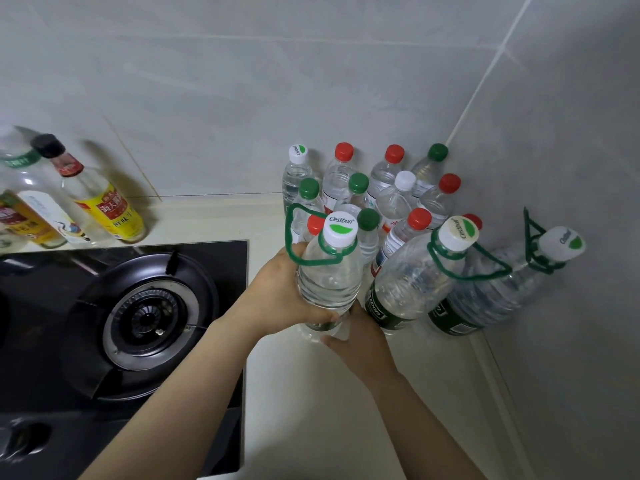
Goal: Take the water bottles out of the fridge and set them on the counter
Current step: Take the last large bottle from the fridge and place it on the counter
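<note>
Two bare forearms reach up from the lower edge over a pale cream counter point(311, 403). The left hand point(277, 289) wraps its fingers round the side of a large clear plastic water bottle with a white "Cestbon" cap and a green wire carry loop point(329, 282), thumb across its lower ribs. The right hand point(363, 337) cups the same bottle at its base, fingers curled under it. The bottle stands nearly upright above the counter, just beside the black glass gas hob point(86, 341); whether its base touches the counter is hidden by the hands. To its right, two more large clear bottles with green labels and green loops point(408, 285) point(491, 296) stand near the corner. Behind them a tight cluster of small clear bottles with red, green and white caps point(391, 192) stands against the grey tiled wall point(242, 98). On the far left, beyond the hob, are several glass condiment bottles point(104, 206).
</note>
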{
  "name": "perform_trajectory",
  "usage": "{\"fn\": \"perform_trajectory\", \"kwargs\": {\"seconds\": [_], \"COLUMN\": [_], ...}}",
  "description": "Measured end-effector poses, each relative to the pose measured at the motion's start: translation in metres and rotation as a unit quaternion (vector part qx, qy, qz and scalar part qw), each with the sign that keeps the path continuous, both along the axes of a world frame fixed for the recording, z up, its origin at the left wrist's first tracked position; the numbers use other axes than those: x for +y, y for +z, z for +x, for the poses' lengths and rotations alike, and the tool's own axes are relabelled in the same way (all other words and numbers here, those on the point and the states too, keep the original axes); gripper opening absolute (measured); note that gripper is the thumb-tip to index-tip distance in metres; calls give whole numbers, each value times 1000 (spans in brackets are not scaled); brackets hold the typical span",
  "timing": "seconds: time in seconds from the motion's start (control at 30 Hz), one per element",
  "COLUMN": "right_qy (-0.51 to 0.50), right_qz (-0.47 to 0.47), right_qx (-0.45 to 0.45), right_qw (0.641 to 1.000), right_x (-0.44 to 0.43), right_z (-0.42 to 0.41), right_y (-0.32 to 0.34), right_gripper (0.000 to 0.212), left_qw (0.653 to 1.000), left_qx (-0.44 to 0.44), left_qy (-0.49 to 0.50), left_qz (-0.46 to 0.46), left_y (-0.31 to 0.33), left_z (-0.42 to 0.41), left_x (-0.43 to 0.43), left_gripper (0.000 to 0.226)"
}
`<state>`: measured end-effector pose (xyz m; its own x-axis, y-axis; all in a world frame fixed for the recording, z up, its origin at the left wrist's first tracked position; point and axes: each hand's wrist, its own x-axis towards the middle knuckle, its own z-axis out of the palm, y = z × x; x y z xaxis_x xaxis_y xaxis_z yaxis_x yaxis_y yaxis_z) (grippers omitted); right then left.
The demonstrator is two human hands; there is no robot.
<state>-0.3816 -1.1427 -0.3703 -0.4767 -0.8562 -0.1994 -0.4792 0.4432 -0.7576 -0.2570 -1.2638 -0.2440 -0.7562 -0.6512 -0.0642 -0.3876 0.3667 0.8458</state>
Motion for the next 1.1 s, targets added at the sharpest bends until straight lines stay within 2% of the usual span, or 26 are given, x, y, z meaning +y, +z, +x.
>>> {"fn": "perform_trajectory", "kwargs": {"seconds": [0.2, 0.3, 0.43, 0.6, 0.87, 1.0, 1.1], "right_qy": [-15, -3, -7, -16, -24, -40, -41], "right_qz": [47, 68, 76, 60, -18, -71, -89], "right_qx": [59, 92, 115, 144, 212, 246, 289], "right_qw": [997, 993, 990, 988, 977, 966, 952], "right_x": [12, 22, 38, 56, 75, 81, 82], "right_z": [5, 5, 6, 11, 16, 19, 24], "right_y": [3, 15, 32, 57, 140, 189, 218], "right_gripper": [68, 64, 54, 49, 38, 33, 33], "left_qw": [1000, 999, 996, 995, 993, 980, 969], "left_qx": [-1, -8, -62, -72, 25, 87, 103], "left_qy": [-3, 31, 56, 71, 73, 80, 80], "left_qz": [18, 36, 31, -13, -94, -158, -210], "left_y": [3, -8, -24, -15, 39, 79, 102], "left_z": [2, 8, 25, 42, 57, 68, 78], "left_x": [7, 10, 16, 27, 35, 37, 41], "left_gripper": [67, 63, 87, 75, 50, 44, 44]}}
